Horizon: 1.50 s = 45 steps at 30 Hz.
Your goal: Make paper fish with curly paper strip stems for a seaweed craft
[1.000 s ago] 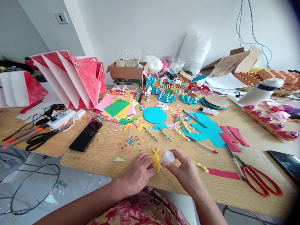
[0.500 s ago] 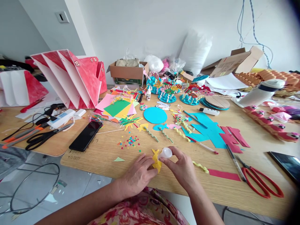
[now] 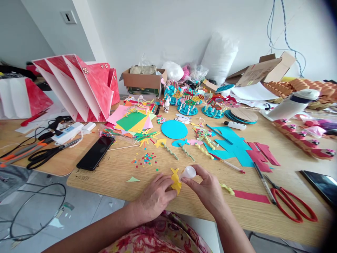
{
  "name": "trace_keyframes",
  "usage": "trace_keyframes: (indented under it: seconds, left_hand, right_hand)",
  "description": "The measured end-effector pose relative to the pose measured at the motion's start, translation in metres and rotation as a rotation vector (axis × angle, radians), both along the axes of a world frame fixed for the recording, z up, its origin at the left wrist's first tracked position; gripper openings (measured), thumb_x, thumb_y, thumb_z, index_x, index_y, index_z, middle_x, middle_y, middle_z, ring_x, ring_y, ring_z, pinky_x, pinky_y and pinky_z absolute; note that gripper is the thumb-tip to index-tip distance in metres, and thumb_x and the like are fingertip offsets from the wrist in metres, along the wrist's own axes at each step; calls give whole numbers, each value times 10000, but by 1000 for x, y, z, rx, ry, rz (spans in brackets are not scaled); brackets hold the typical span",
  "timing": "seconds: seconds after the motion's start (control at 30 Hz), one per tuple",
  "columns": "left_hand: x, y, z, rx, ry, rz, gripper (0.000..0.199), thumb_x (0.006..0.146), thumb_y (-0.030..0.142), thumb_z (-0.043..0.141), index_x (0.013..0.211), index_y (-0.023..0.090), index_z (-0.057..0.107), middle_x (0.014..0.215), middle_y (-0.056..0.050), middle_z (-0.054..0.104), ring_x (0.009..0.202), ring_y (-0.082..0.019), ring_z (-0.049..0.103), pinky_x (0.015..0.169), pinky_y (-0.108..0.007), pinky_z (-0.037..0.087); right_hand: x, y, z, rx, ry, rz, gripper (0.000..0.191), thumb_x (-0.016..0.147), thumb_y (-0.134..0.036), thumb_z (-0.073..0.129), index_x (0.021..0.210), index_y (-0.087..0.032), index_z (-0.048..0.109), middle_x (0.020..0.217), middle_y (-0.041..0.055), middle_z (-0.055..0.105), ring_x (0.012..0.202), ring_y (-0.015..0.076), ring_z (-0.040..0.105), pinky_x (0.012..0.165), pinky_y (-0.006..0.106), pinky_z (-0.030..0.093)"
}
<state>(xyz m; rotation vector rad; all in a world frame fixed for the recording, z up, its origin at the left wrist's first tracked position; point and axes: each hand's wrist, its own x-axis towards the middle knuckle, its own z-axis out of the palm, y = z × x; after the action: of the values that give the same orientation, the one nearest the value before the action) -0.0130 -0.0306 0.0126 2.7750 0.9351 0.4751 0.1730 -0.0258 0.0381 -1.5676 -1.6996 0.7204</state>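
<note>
My left hand (image 3: 158, 195) rests on the table with its fingers pinching the edge of a yellow paper fish (image 3: 176, 182). The fish lies near the table's front edge, its forked tail pointing away from me. Just right of it, my right hand (image 3: 206, 186) grips a small white glue bottle (image 3: 189, 172), tilted with its narrow end toward the fish. Whether the tip touches the paper I cannot tell. Beyond my hands lie small coloured paper dots (image 3: 147, 160) and twisted pipe cleaners (image 3: 170, 151) attached to paper fish. A pale green paper triangle (image 3: 133, 179) is at the left.
Red-handled scissors (image 3: 292, 203), a pen (image 3: 264, 182) and a red paper strip (image 3: 252, 196) lie at the right. A phone (image 3: 96, 153) and black scissors (image 3: 47, 154) are on the left. Behind are a blue disc (image 3: 174, 129), coloured paper (image 3: 131, 122) and finished blue-based crafts (image 3: 187, 109).
My right hand has shifted slightly to the right with the glue bottle, away from the fish. My left hand stays on the yellow fish.
</note>
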Motion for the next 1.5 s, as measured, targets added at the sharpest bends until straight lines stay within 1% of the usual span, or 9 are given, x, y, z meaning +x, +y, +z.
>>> trace_keyframes:
  seconds: [0.3,0.43,0.6,0.73,0.87,1.1,1.33,1.5]
  left_hand:
    - [0,-1,-1,-11,-1,-8,106,864,169,510,923,204,591,1024,-28,549,1025,-170,470,937,-339,357]
    - [-1,-1,-4,-5,1,1,128,858,160,514,950,210,587,1022,-24,548,1039,-168,467,945,-343,355]
    - [-1,-1,-3,8,6,0,97,861,173,518,927,202,583,1001,-16,558,1011,-156,477,939,-329,358]
    - [-1,-1,-3,-1,7,4,106,864,171,513,935,203,585,1010,-22,558,1017,-163,477,935,-337,358]
    - [-1,-1,-4,-6,9,0,128,869,168,502,959,203,585,1007,-33,553,1045,-174,468,951,-350,342]
    - [-3,-1,-6,5,-1,-5,126,872,167,500,953,208,587,1007,-30,548,1044,-169,464,959,-352,332]
    - [-2,-1,-7,38,-13,2,106,864,168,516,928,201,594,983,-27,561,1039,-162,469,947,-345,347]
    - [-2,-1,-7,16,-15,-5,111,866,168,510,936,205,589,988,-27,546,1033,-164,467,940,-338,350]
  right_hand:
    - [0,-7,4,-19,7,-8,223,697,-429,624,715,-213,577,661,-23,613,633,157,557,583,231,407]
    - [-1,-10,2,-30,-3,10,219,707,-432,613,726,-216,577,673,-23,621,643,156,559,587,231,411]
    - [-5,-7,1,-6,6,-1,229,704,-439,609,701,-215,558,638,-32,602,606,145,541,567,227,402]
    - [-6,-4,1,2,26,-8,214,709,-421,612,688,-216,554,620,-49,578,594,132,528,556,213,386]
    - [-5,-5,1,4,46,13,212,716,-412,617,683,-211,557,623,-51,570,602,125,522,565,206,379]
    - [-3,-8,-5,17,76,11,241,719,-424,613,653,-200,553,596,-49,540,579,120,499,559,206,380]
    - [-5,-5,-5,33,91,-18,238,709,-431,624,697,-196,587,635,-33,588,604,134,530,577,217,396]
    - [-4,-6,-2,-1,85,36,226,713,-425,625,722,-201,597,662,-31,611,633,138,550,598,215,406]
